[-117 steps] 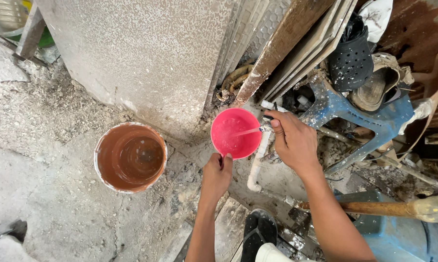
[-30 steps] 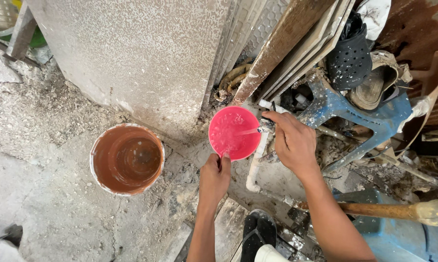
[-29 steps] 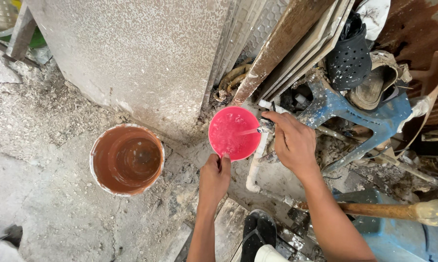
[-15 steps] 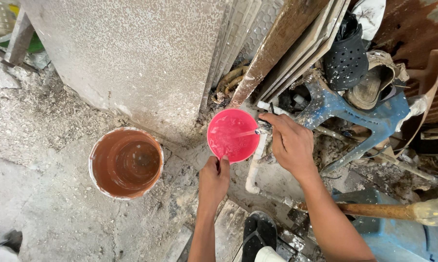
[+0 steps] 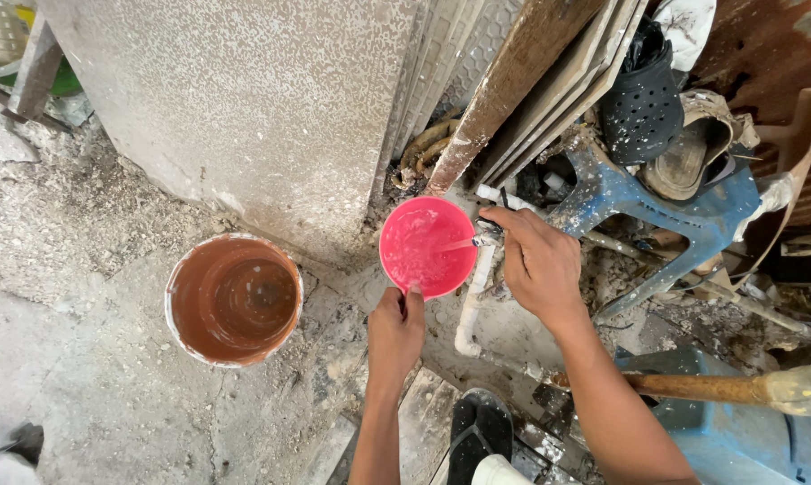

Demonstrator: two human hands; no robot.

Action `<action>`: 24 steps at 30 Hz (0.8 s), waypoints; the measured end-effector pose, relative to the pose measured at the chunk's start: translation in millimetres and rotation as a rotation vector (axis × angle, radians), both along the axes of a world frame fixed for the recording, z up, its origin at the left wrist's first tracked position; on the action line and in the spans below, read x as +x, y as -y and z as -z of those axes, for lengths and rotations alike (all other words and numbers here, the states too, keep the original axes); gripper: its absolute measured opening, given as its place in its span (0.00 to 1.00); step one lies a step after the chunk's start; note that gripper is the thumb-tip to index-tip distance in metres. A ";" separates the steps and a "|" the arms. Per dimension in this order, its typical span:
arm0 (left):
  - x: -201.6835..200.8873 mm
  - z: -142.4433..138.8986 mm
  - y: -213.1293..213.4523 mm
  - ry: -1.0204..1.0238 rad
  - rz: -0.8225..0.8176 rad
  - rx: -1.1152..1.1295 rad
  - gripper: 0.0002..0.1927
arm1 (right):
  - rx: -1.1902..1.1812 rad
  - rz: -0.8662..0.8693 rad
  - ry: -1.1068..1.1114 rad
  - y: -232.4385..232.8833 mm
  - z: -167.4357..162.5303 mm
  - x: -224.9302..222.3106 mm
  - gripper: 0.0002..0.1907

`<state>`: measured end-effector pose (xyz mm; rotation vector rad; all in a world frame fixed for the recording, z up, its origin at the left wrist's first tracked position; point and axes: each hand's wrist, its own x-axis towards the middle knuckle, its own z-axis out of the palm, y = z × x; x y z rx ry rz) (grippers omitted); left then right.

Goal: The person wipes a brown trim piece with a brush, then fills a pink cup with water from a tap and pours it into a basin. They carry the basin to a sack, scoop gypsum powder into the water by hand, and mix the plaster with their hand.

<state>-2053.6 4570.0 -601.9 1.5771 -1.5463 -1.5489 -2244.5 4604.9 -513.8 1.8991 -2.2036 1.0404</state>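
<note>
Two bare hands at a tap against a rough concrete slab (image 5: 244,99), seen from the head camera. Left hand (image 5: 396,328) pinching the near rim of a round pink plastic bowl (image 5: 426,247), thumb over the edge, fingers curled shut beneath. Right hand (image 5: 540,260) closed around a small tap (image 5: 488,232) atop a white plastic pipe (image 5: 473,301), a thin stream running from it into the bowl. Bowl held in the air just right of the slab's lower corner, its smooth inside wet, streaked with pale, milky water. Down to the left, well apart from the bowl, a round bucket (image 5: 233,299) standing on gritty, cracked cement ground (image 5: 73,359), its walls caked rust-brown, rim crusted white, shallow murky water at the bottom. Behind the tap, weathered wooden boards (image 5: 522,81) leaning against the slab. To the right, a paint-flecked blue plastic stool (image 5: 657,207) lying tipped, a black perforated clog (image 5: 643,99) and a worn tan shoe (image 5: 692,157) upon it. Near the right edge, a wooden handle (image 5: 701,388) lying across a blue crate. One black sandal (image 5: 479,431) at the bottom edge, between the forearms.
</note>
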 end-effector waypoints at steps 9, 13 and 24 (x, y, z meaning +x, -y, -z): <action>-1.1 -0.4 -1.9 -0.011 -0.005 -0.034 0.19 | 0.041 0.028 0.007 -0.5 2.2 -0.6 0.18; -1.7 1.5 -2.6 -0.019 0.001 0.042 0.19 | 0.023 0.022 0.011 -0.7 2.7 -0.5 0.18; -0.3 9.0 -4.3 -0.033 0.005 -0.036 0.19 | -0.001 0.017 -0.011 -1.5 3.4 0.4 0.19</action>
